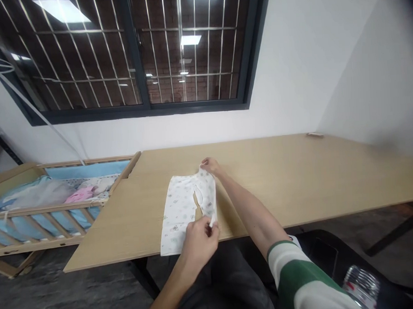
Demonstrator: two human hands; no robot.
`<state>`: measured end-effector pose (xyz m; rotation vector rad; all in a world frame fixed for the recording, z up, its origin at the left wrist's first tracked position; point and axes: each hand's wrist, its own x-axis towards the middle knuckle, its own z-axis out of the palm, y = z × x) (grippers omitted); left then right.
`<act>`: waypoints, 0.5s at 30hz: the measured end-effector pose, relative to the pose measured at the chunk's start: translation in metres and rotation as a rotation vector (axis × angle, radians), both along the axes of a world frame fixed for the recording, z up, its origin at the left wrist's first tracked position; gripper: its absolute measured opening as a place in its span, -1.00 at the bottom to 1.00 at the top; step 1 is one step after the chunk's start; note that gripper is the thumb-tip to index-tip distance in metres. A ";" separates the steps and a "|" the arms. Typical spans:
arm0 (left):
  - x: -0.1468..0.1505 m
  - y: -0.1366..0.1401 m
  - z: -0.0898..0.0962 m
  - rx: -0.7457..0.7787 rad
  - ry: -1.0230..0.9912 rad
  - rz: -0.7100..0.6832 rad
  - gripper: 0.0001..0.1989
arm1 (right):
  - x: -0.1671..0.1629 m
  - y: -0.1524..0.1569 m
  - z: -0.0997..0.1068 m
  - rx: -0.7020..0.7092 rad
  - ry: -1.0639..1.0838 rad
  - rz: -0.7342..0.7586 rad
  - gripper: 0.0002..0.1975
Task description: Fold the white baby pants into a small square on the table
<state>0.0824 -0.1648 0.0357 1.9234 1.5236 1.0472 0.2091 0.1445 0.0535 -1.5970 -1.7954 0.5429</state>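
A pair of small white baby pants (181, 206) with a scattered grey print lies on the wooden table, its left leg flat and reaching the front edge. Between the two legs, a narrow slit of table shows. My left hand (200, 240) pinches the near end of the right leg and lifts it a little. At the far right corner of the pants, my right hand (210, 165) grips the cloth between thumb and fingers. The right side of the fabric is raised and partly folded between both hands.
The wooden table (280, 183) runs far to the right. To the left stands a wooden crib (50, 211) with blue lining and cloths inside. A small flat item (315, 134) lies by the wall. A clear plastic bottle (361, 284) is at lower right, beside a black chair (313, 243).
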 end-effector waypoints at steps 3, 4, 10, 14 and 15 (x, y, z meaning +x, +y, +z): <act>-0.029 -0.012 -0.005 0.042 -0.121 0.097 -0.66 | -0.031 0.004 0.013 0.014 0.003 0.019 -0.72; -0.038 -0.016 -0.009 0.050 -0.161 0.128 -0.69 | -0.042 0.005 0.015 0.016 0.001 0.026 -0.71; -0.086 -0.034 -0.043 -0.025 -0.287 0.275 -0.47 | -0.112 -0.002 0.006 -0.007 -0.025 0.047 -0.65; -0.103 -0.040 -0.057 -0.051 -0.255 0.298 -0.58 | -0.147 -0.014 -0.011 -0.070 -0.058 0.039 -0.63; -0.105 -0.041 -0.060 -0.060 -0.249 0.302 -0.60 | -0.153 -0.017 -0.014 -0.084 -0.067 0.040 -0.63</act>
